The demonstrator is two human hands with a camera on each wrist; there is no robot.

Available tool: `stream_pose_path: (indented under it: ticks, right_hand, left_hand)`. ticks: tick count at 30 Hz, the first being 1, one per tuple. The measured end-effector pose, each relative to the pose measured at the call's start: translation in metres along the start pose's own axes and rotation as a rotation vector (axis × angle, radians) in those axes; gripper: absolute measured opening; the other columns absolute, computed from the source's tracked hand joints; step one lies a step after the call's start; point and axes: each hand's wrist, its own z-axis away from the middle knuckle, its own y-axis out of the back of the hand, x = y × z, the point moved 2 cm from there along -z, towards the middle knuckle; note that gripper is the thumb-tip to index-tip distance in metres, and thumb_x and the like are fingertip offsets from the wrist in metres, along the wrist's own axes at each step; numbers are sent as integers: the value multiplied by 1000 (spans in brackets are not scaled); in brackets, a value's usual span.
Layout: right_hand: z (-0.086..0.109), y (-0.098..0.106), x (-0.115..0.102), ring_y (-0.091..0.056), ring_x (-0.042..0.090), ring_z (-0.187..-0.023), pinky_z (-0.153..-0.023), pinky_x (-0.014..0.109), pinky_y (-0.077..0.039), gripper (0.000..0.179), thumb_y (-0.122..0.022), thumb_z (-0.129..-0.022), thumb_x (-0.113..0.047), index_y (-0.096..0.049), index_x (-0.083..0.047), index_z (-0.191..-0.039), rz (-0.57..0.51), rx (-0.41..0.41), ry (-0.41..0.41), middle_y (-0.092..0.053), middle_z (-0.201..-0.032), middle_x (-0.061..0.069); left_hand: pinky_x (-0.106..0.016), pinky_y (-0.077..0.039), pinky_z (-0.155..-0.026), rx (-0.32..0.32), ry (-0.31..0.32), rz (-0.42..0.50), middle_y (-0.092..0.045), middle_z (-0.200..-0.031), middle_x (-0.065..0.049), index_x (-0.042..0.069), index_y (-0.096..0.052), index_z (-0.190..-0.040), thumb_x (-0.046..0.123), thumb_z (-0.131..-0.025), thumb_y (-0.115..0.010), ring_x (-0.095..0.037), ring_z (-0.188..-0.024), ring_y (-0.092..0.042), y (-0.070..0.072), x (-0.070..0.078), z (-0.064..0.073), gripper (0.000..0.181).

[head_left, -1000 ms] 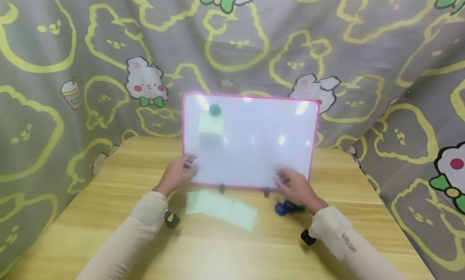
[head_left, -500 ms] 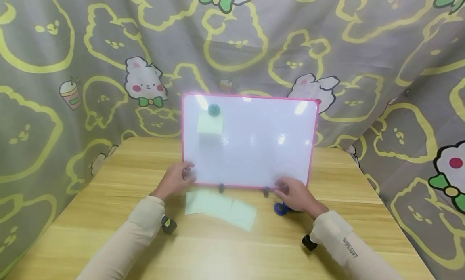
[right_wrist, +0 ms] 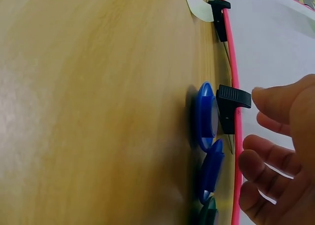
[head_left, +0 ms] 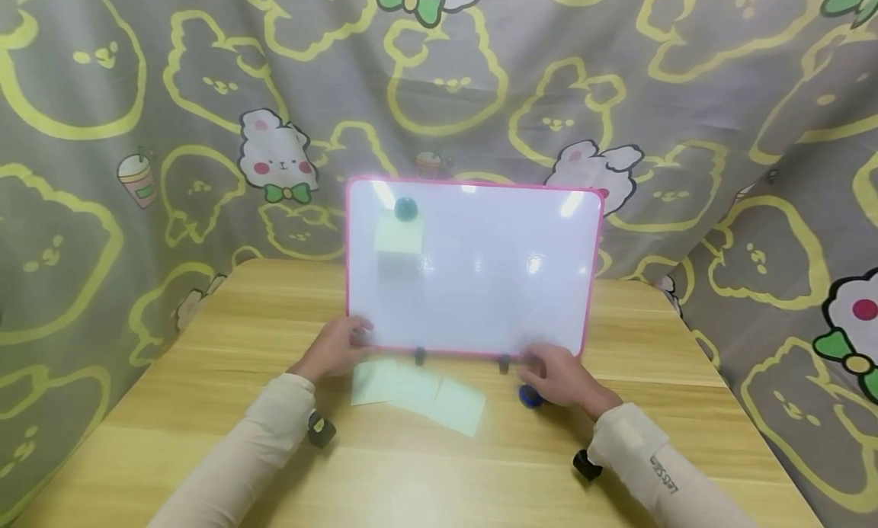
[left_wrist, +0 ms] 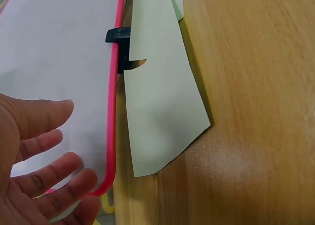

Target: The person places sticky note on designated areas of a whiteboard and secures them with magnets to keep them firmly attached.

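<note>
Flanking the whiteboard (head_left: 473, 292) near its lower corners, your left hand (head_left: 336, 347) and right hand (head_left: 557, 372) are released, fingers loose. Whiteboard stands on the counter (head_left: 411, 482), black clips (right_wrist: 227, 109) at its lower edge; pale notes (left_wrist: 165, 102) in front, blue discs (right_wrist: 203, 116) near your right hand.

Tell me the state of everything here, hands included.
Whiteboard: standing upright
Black clips: hooked over the whiteboard's lower edge
Posted note: held to the whiteboard by a dark green disc
Loose notes: lying on the table in a row
Blue discs: on the table
Second green disc: on the table, partly seen
Left hand: fingers slightly bent, holding nothing
Right hand: fingers bent, holding nothing
</note>
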Motion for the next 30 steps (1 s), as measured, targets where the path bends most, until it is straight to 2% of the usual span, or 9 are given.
stream_pose_path:
  ticks: [4, 9, 14, 25, 30]
  right_hand:
    - [2, -2, 1, -52, 14, -72, -66, 31, -45, 22, -70, -79, -20, -63, -8, -96, -14, -30, 13, -60, -86, -1]
    - [5, -4, 2, -57, 16, -79, -69, 32, -48, 26, -69, -80, -23, -63, -8, -100, -21, -82, 18, -61, -94, 1]
    - [6, -6, 2, -58, 14, -76, -68, 31, -49, 26, -69, -80, -23, -62, -9, -100, -35, -102, 35, -62, -93, 2]
    - [7, -9, 3, -59, 14, -80, -71, 34, -49, 29, -71, -78, -24, -62, -11, -101, -43, -136, -7, -62, -92, 0]
    - [7, -8, 4, -58, 13, -81, -72, 34, -49, 33, -73, -76, -27, -62, -11, -102, -46, -148, -22, -61, -93, -1]
  left_hand:
    - [-43, -47, -80, -32, -13, -26, -61, -95, -12, -1, -61, -101, 8, -76, -70, -29, -90, -57, -3, 0, 0, 28]
    - [-43, -45, -85, -104, 5, -62, -61, -98, -11, 0, -60, -103, 8, -73, -72, -29, -95, -56, -7, -4, 2, 32]
    - [-42, -44, -86, -136, 21, -96, -61, -100, -8, 3, -61, -103, 11, -72, -74, -27, -97, -55, -9, -7, 3, 34]
    - [-39, -47, -78, -212, 72, -124, -60, -90, -6, 3, -60, -98, 13, -68, -77, -23, -84, -55, -10, -7, 6, 36]
    - [-39, -47, -75, -226, 79, -137, -59, -87, -5, 5, -60, -94, 14, -67, -77, -23, -82, -55, -8, -8, 9, 33]
